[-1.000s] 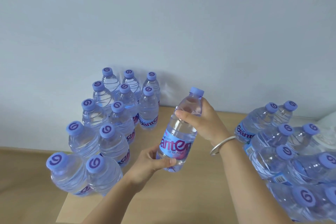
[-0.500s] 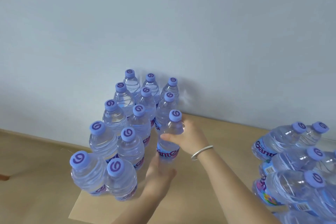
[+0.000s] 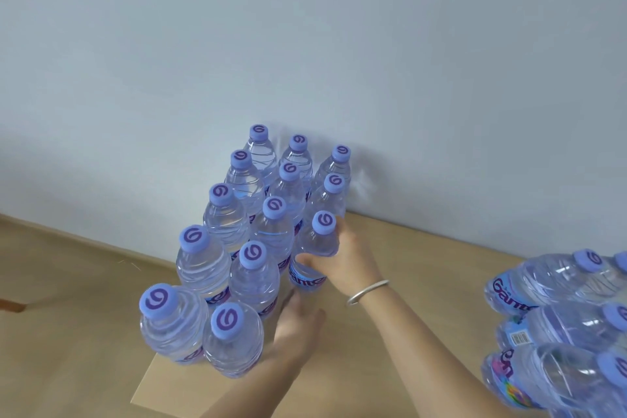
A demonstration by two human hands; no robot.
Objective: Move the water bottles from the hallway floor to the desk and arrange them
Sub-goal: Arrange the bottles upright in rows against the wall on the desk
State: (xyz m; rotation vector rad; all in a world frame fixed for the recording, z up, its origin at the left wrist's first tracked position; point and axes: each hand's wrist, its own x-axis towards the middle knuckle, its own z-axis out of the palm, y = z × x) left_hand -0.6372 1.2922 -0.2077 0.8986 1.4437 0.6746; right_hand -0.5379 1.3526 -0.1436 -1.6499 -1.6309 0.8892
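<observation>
Since a second ago you've stood the bottle upright on the desk, frame centre, third in the right column; right hand grips it, left hand steadies its base, grip unclear; twelve others arranged, the wrapped pack lower right remains.

Bottle I held tilted in the air now stands upright in the third row beside the block; my left hand dropped to its base.
</observation>
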